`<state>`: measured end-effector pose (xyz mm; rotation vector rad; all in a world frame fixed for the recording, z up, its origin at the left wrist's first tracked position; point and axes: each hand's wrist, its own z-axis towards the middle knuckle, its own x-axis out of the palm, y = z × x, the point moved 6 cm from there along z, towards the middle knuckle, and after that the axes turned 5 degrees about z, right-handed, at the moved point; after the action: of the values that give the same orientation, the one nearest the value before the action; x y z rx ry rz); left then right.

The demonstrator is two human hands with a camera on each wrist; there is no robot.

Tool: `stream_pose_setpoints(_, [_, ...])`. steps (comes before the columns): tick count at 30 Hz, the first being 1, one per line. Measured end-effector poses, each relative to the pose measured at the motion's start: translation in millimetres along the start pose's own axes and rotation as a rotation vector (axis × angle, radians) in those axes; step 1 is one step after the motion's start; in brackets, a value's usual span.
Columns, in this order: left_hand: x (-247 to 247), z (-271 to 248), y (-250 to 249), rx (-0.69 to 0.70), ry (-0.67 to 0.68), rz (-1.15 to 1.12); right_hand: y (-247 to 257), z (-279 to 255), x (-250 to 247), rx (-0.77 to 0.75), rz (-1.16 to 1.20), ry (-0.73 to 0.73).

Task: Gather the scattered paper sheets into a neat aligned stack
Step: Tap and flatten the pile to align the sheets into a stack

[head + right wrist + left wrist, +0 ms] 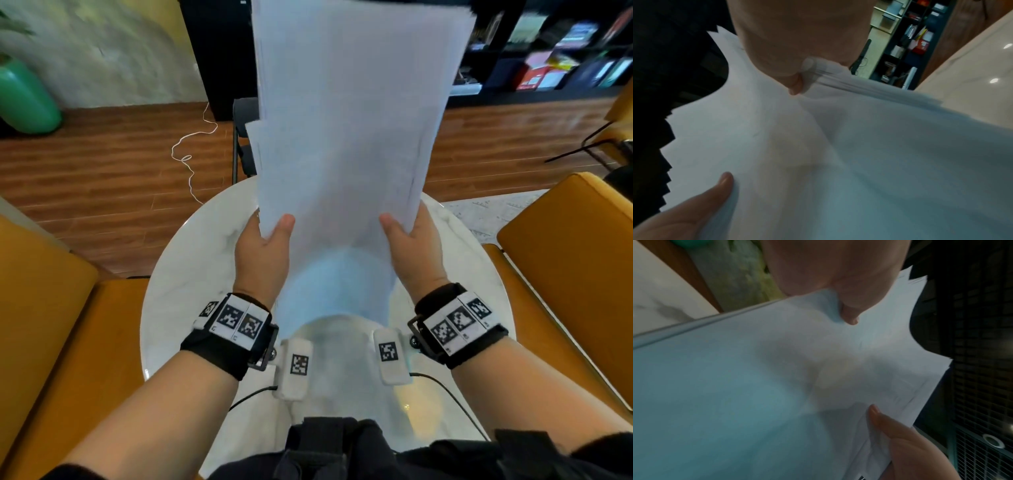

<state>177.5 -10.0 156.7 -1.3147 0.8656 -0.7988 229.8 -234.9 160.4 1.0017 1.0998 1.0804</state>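
Item: paper sheets (346, 137), white, gathered into one bundle and held upright over the tabletop (178, 274), a round white marble-patterned surface; we see the lower edge down near it, though we cannot tell whether that edge touches. Condition of bundle: not yet square. The far corners fan out in a staggered saw-tooth in the right wrist view, and one sheet juts out at the left side in the head view. Holding: our left hand (263, 253) pinches the left long edge, thumb on the near face and fingers hidden behind; our right hand (411, 246) pinches the right long edge in the same manner. The hands are apart, one on each side of the sheets, both clamped on the paper. Step in hand, as we judge it: the collecting looks done, since no loose sheet shows on the tabletop, and the squaring-up is under way. Next move, as we judge it: we would loosen both pinches enough for the sheets to slide, tap the lower edge on the tabletop until the ends settle level, then turn the bundle and tap a long edge likewise before laying it flat. Risk: too slack a hold lets the sheets splay or slip out. Surroundings: mustard-yellow chairs (565, 260) to either side of the tabletop, wooden floor (102, 171) beyond, a green vase (24, 99) far left, dark shelving (548, 44) far right.
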Motion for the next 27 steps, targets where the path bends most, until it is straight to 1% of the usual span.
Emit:
stream_pose_setpoints(2, [1, -2, -7, 0.053, 0.005, -0.044, 8, -3, -3, -0.044, 0.031, -0.026])
stream_pose_setpoints(3, [0, -2, -4, 0.051, 0.01, -0.045, 7, -6, -4, -0.039, 0.042, -0.031])
stream_pose_setpoints(5, [-5, -4, 7, 0.016, 0.016, -0.003, -6, -12, -7, 0.013, 0.079, -0.02])
stream_pose_setpoints(8, [-13, -8, 29, -0.03, 0.055, 0.134, -28, -21, -9, 0.103, 0.108, -0.002])
stream_pose_setpoints(12, [-15, -15, 52, -0.13, 0.082, 0.156, -52, -28, -7, 0.201, 0.065, 0.01])
stream_pose_setpoints(16, [-13, -15, 49, -0.151, 0.066, 0.158, -49, -27, -2, 0.231, 0.025, 0.027])
stream_pose_setpoints(20, [-21, -10, 42, -0.137, 0.04, 0.067, -41, -24, -5, 0.221, 0.133, 0.066])
stream_pose_setpoints(22, [-17, -9, 43, -0.157, 0.065, 0.01, -44, -26, -2, 0.242, 0.176, 0.105])
stream_pose_setpoints(24, [-8, -10, 44, -0.177, 0.102, 0.013, -46, -29, 6, 0.261, 0.157, 0.132])
stream_pose_setpoints(27, [-8, -11, 41, -0.174, 0.077, 0.02, -44, -27, 8, 0.264, 0.134, 0.085])
